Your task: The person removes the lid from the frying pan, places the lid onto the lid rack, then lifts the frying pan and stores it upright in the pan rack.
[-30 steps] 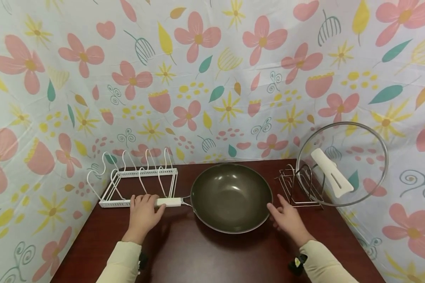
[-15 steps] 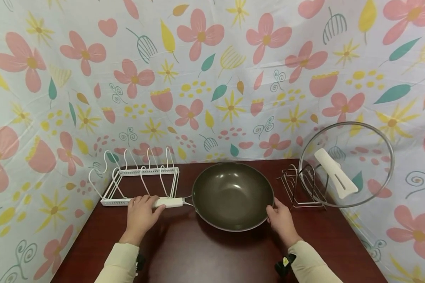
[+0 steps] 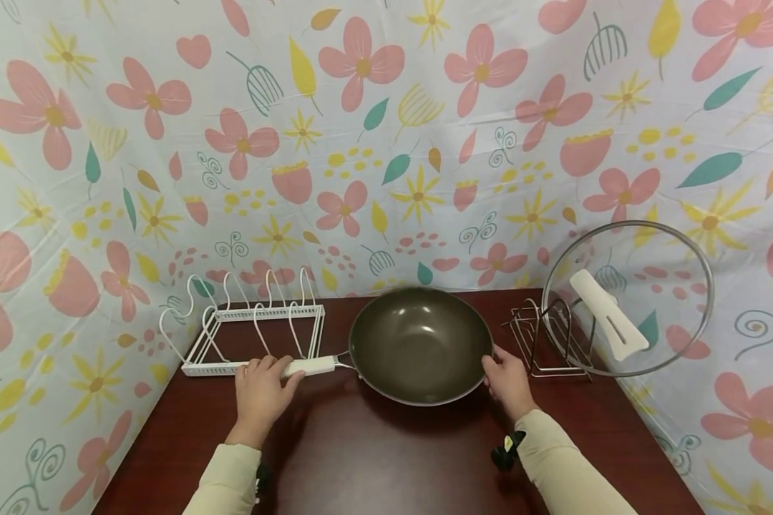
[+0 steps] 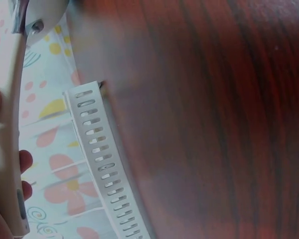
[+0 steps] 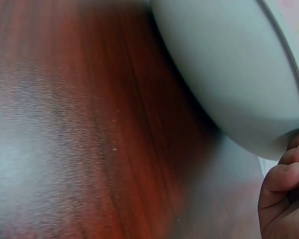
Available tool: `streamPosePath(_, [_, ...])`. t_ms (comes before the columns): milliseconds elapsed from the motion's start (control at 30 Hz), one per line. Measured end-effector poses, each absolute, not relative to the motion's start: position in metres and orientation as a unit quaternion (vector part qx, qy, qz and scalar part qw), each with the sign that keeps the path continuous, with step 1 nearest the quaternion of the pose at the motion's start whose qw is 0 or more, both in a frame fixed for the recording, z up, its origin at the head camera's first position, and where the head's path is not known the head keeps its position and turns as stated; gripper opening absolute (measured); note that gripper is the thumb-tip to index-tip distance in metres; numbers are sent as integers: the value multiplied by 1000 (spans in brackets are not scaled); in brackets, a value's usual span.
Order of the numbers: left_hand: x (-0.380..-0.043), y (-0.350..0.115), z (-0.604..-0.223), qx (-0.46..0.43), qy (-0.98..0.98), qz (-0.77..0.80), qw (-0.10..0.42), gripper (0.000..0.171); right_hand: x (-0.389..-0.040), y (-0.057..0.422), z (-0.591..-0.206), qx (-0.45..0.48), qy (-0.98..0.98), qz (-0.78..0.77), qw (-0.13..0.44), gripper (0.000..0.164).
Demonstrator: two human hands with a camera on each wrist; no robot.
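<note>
At the desk's (image 3: pixel 393 465) back left corner stands a white wire rack (image 3: pixel 283 312), its loops upright, its slotted front strip running behind the pan's handle (image 3: pixel 315 365). Mid-desk, toward the back edge, is the dark-lined pan (image 3: pixel 421 350), handle pointing left. Just right of it, near the back right corner, a small metal rack (image 3: pixel 557 372) props a glass lid (image 3: pixel 657 293), tilted up on edge, with a white knob (image 3: pixel 608 315) and its rim reaching out past the desk's right edge. Flowered cloth (image 3: pixel 386 143) closes in the left, back and right edges.

Between the white rack and the pan the gap is narrow, and the handle spans its front; between the pan and the metal rack it is slim too. The wider stretch of dark wood runs forward from the pan between two cream sleeves (image 3: pixel 580 465).

The left hand (image 3: pixel 260 397) is clamped round the handle, fingertips curling past it. The right hand (image 3: pixel 509 383) pinches the pan's right rim, fingers bent beneath. Whether the pan's base touches the desk is hard to tell.
</note>
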State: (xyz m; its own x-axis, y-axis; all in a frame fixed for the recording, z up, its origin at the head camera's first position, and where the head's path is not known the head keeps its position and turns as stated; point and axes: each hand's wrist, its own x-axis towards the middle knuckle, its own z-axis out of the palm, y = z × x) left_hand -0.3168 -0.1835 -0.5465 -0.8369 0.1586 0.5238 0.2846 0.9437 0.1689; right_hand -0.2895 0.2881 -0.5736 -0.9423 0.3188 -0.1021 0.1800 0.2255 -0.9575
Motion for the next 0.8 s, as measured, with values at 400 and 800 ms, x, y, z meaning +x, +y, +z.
streamPosePath(400, [-323, -175, -550, -116, -944, -114, 287, 44, -311, 293, -569, -179, -792, 581, 52, 56])
streamPosePath(800, [-325, -172, -550, -111, -947, -107, 281, 45, -319, 297, -569, -183, -795, 577, 47, 55])
